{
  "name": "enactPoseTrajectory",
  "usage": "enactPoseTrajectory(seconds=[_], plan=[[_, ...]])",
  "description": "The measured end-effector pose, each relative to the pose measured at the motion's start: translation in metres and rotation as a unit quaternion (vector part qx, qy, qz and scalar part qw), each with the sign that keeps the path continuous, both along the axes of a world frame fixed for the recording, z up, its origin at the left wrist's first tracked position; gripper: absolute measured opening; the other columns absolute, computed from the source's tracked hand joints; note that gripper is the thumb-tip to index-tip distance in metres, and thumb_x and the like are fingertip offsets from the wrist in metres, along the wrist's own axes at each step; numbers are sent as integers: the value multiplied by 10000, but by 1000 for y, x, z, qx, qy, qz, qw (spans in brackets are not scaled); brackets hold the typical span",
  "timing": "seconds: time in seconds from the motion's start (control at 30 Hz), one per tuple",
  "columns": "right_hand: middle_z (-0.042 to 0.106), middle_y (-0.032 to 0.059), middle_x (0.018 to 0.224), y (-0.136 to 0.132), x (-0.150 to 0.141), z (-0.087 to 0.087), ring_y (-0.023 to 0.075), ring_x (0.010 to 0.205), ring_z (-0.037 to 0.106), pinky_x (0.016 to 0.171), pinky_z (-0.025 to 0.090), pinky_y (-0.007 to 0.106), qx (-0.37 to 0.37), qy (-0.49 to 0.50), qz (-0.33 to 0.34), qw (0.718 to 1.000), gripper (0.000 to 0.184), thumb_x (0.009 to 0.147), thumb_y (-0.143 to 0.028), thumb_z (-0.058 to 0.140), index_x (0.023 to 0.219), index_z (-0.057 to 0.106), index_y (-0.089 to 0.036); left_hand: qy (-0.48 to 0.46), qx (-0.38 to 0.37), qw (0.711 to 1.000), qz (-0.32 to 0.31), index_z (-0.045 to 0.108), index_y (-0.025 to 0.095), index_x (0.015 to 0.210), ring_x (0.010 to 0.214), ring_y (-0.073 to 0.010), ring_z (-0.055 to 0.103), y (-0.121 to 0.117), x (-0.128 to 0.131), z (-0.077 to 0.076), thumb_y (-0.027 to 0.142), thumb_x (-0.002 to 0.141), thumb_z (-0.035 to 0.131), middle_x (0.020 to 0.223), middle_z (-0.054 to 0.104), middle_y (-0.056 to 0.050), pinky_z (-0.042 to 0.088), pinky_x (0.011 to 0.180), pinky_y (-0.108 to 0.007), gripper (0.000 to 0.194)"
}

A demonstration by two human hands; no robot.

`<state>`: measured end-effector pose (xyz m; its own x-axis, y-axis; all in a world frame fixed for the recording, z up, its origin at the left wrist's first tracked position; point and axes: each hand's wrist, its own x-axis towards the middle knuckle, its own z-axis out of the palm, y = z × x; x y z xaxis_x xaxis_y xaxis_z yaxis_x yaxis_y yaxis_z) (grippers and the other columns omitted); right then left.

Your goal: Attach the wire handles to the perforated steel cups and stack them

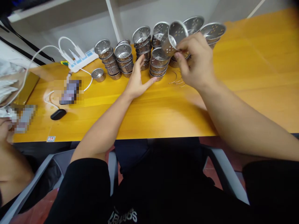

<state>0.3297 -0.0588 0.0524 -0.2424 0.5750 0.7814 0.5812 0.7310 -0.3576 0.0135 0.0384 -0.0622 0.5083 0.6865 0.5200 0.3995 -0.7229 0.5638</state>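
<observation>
My right hand (198,60) pinches a perforated metal cup (167,43) near its base, holding it tilted above the stacks. Below that cup stands a short stack of similar metal cups (158,66). Beside this stack is my left hand (138,79), its thumb and fingers spread, the thumb close to the lowest cup. It holds nothing. Further left rise more stacks, among them a left stack (111,63) and a neighbouring stack (125,60). A taller stack (143,43) stands behind my left fingers. Thin curved wires (176,80) lie on the table under my right hand.
A single small cup (98,75) sits at the left of the stacks. Behind it is a white power strip (84,60) with cables. A blurred phone (70,92) and a black oval object (58,114) lie on the yellow table (158,115). Another person's arm (14,171) is at far left.
</observation>
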Motion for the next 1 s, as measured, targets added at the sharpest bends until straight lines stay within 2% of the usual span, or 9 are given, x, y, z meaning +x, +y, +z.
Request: enactPoseTrajectory(seconds=[0.17, 0.33, 0.47, 0.57, 0.67, 0.77, 0.87, 0.9, 1.0], plan=[[827, 83, 1588, 13, -4, -8, 479, 1503, 700, 1380, 540, 822, -16, -4, 29, 999, 405, 1306, -719, 558, 1570, 815, -548, 19, -11, 999, -35, -30, 408, 2077, 2034, -465, 377, -7, 9, 0, 935, 1166, 661, 2202, 209, -163, 367, 1664, -710, 1259], [837, 127, 1506, 14, -9, -8, 433, 1479, 722, 1340, 587, 770, -14, -5, 31, 999, 394, 1350, -685, 509, 1420, 823, -458, 36, -1, 998, -54, 165, 381, 2068, 1980, -455, 479, -21, 10, 14, 880, 1192, 676, 2119, 385, -177, 413, 1647, -678, 1129], [832, 160, 1471, 13, -8, -8, 466, 1423, 720, 1323, 562, 815, -33, -7, 29, 999, 460, 1341, -740, 503, 1363, 834, -421, 40, 9, 999, -36, 324, 360, 2021, 1939, -457, 530, -29, 5, 25, 863, 1181, 721, 2061, 478, -195, 456, 1624, -696, 1056], [814, 167, 1466, 10, -4, -6, 488, 1415, 713, 1328, 546, 843, -30, -12, 25, 999, 459, 1334, -733, 514, 1392, 846, -422, 35, 28, 999, -6, 500, 346, 1923, 1861, -457, 608, -39, 3, 38, 877, 1179, 716, 1981, 578, -203, 536, 1561, -700, 938], [790, 144, 1542, 7, -2, -4, 514, 1522, 673, 1386, 519, 857, -47, -10, 40, 998, 415, 1284, -748, 632, 1529, 838, -484, 20, 80, 996, 35, 718, 337, 1643, 1608, -398, 776, -48, -3, 61, 905, 1235, 548, 1708, 753, -179, 678, 1347, -638, 720], [759, 143, 1605, 6, -2, -5, 501, 1570, 663, 1402, 534, 838, -22, 9, 52, 998, 463, 1277, -740, 674, 1652, 798, -497, -46, 180, 973, 137, 712, 337, 1227, 1207, -298, 789, -41, -30, 89, 969, 1246, 361, 1265, 762, -108, 677, 1037, -533, 723], [733, 177, 1606, 7, -1, -9, 465, 1508, 704, 1254, 664, 759, 10, 26, 52, 998, 479, 1311, -684, 659, 1712, 764, -445, -188, 286, 901, 265, 575, 333, 1142, 945, -198, 605, -11, -84, 105, 1059, 1198, 358, 1099, 661, -29, 555, 860, -465, 760], [725, 188, 1603, 7, -1, -10, 460, 1488, 713, 1200, 692, 736, 13, 26, 52, 998, 499, 1306, -685, 670, 1725, 753, -427, -208, 294, 884, 297, 559, 328, 1181, 949, -180, 571, 1, -106, 103, 1093, 1168, 410, 1146, 661, -16, 530, 855, -461, 780], [687, 202, 1654, 5, 1, -13, 476, 1504, 702, 1185, 710, 741, 4, 25, 41, 999, 608, 1254, -735, 722, 1768, 706, -411, -236, 299, 821, 425, 530, 315, 1298, 1292, -206, 604, 38, -171, 77, 1076, 1096, 637, 1343, 677, -49, 493, 1218, -584, 794]])
